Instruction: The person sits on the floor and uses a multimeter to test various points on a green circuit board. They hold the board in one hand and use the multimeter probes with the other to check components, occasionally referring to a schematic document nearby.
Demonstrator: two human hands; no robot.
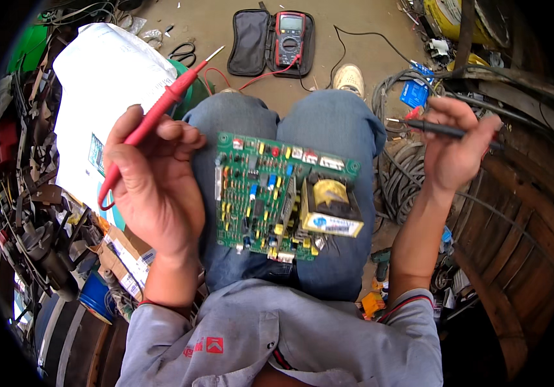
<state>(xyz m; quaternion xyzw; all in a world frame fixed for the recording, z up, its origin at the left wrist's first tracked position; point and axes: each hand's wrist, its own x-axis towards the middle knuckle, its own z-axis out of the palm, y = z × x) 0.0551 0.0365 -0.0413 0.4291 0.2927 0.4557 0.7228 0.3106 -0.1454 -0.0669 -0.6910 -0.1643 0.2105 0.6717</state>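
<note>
Across my thighs lies a green circuit board point(241, 213), crowded with small parts and carrying a yellow-wrapped transformer point(328, 193) at its right side. My left hand point(154, 174) pinches a red multimeter probe point(161, 109), its metal tip pointing up and away to the right. Between the fingers of my right hand point(454, 145) is a black multimeter probe point(441, 128), its tip aimed left. Both probe tips are apart from the board. On the floor beyond my knees, a red and grey multimeter point(289, 42) rests in an opened black case point(249, 42), with leads running from it.
A large white paper sheet point(112, 71) is at the left, near black-handled scissors point(183, 54). Coiled grey cable point(406, 184) and a blue packet point(417, 87) lie at the right. Scrap metal and a cardboard box point(119, 255) crowd the left side; wooden boards point(515, 238) stand right.
</note>
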